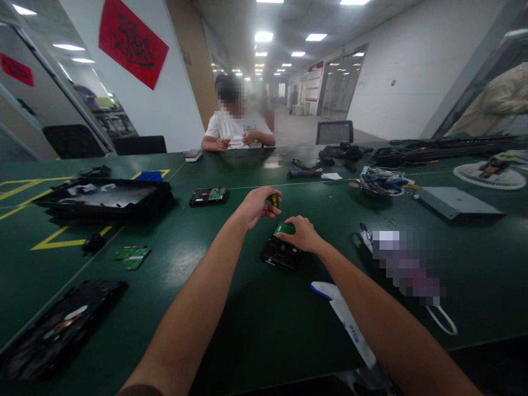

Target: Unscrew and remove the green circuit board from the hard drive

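Note:
My left hand (pixel 256 208) is raised just above the work, its fingers curled round a screwdriver (pixel 274 201) with a black and yellow handle. The screwdriver's tip is too fine to make out. Below lies a black electronic device (pixel 280 256), flat on the table, with a green circuit board (pixel 284 229) at its far end. My right hand (pixel 304 235) grips that far end from the right, thumb and fingers closed at the board. Part of the board is hidden under these fingers. Whether the board is fixed to the device cannot be told.
Another black device with a board (pixel 208 196) lies beyond my left hand. Loose green boards (pixel 134 256), a black casing (pixel 61 327) and a black tray (pixel 103 198) lie left. A white-and-blue tool (pixel 350 324), a metal box (pixel 457 202) and a wire-filled bowl (pixel 381 184) lie right. A person (pixel 237 124) sits opposite.

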